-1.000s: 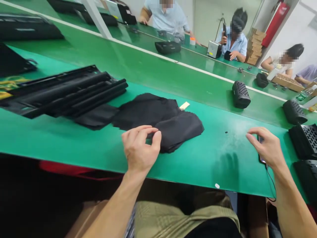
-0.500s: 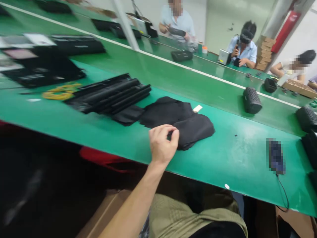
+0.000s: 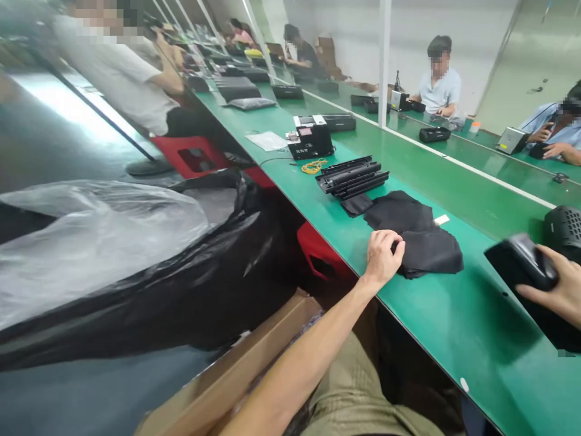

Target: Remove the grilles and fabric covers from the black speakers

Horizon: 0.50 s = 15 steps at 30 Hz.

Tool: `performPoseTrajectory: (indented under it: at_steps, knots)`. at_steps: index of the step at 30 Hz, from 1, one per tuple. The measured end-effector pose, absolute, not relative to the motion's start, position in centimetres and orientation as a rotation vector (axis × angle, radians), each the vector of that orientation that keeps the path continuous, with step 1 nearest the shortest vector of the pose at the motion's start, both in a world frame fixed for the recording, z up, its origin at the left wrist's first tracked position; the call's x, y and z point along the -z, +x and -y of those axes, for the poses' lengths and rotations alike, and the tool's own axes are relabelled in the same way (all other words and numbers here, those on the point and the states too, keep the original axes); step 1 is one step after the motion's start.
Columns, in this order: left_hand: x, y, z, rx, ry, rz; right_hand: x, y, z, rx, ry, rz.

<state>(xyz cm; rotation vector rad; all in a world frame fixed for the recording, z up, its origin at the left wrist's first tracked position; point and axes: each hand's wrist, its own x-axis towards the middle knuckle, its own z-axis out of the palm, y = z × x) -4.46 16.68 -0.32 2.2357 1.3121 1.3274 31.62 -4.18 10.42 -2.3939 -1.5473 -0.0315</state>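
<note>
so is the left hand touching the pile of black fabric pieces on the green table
Touching: the head view shows the left hand with fingertips pinching the near edge of the black fabric pile.

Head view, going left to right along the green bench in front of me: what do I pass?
Yellow cable coil → stack of black trays → left hand pinching the black cloth pile → white tag → black housing gripped by the right hand.
</note>
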Motion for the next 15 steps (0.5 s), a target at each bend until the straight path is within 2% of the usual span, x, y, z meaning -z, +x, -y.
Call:
performPoseTrajectory:
  at_steps: [4, 8, 11, 15]
  knots:
    - [-0.7, -4.7, -16.7, -1.329, 2.213, -1.25, -10.2, 28.6, -2.5, 0.073, -2.466, 1.632]
    - [-0.8, -4.9, -17.8, -1.408, 2.2, -1.18, -9.5, 28.8, -2.6, 0.14, -2.376, 1.706]
    - [-0.1, -4.8, -19.1, -1.47, 2.263, -1.143, -10.2, 31.7, 2.6, 0.34, -2.369, 1.504]
    - [0.0, -4.8, -19.1, -1.505, 2.299, -1.117, -12.0, 36.8, 15.3, 0.615, -2.601, 0.798]
